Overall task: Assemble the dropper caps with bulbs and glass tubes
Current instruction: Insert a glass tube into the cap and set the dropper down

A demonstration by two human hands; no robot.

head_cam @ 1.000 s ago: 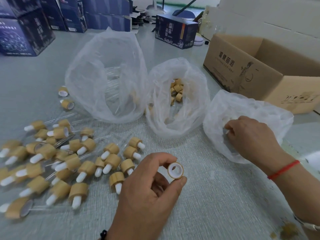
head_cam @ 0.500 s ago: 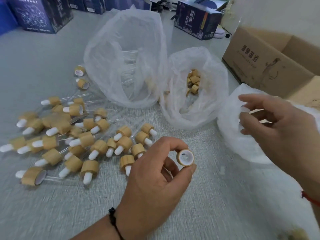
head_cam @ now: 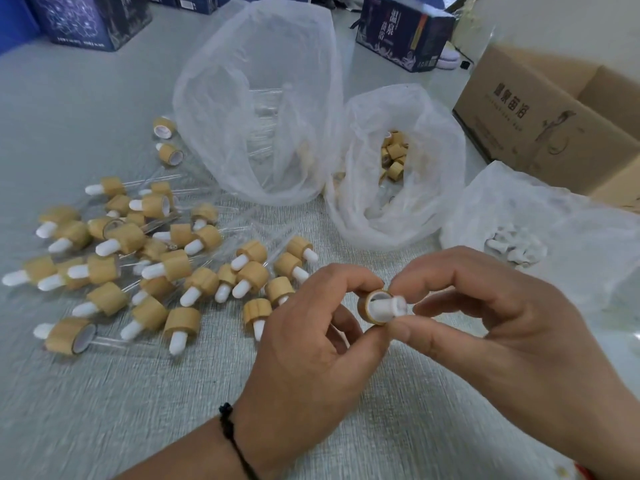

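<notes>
My left hand (head_cam: 311,344) pinches a bamboo-coloured cap (head_cam: 372,308) between thumb and fingers, its white-lined opening facing right. My right hand (head_cam: 491,320) pinches a white rubber bulb (head_cam: 389,306) whose end sits inside the cap's opening. Several assembled droppers (head_cam: 166,268) with bamboo caps, white bulbs and glass tubes lie piled on the table to the left. Three open plastic bags stand behind: one with glass tubes (head_cam: 263,126), one with loose caps (head_cam: 393,157), one with white bulbs (head_cam: 512,251).
An open cardboard box (head_cam: 540,123) stands at the right rear. Dark blue printed boxes (head_cam: 401,36) line the back edge of the grey textured table (head_cam: 138,410). Two loose caps (head_cam: 166,136) lie left of the tube bag.
My right hand has come out of the bulb bag with a white bulb and moved left to the cap. The bulb's end now sits in the cap held by my left hand.
</notes>
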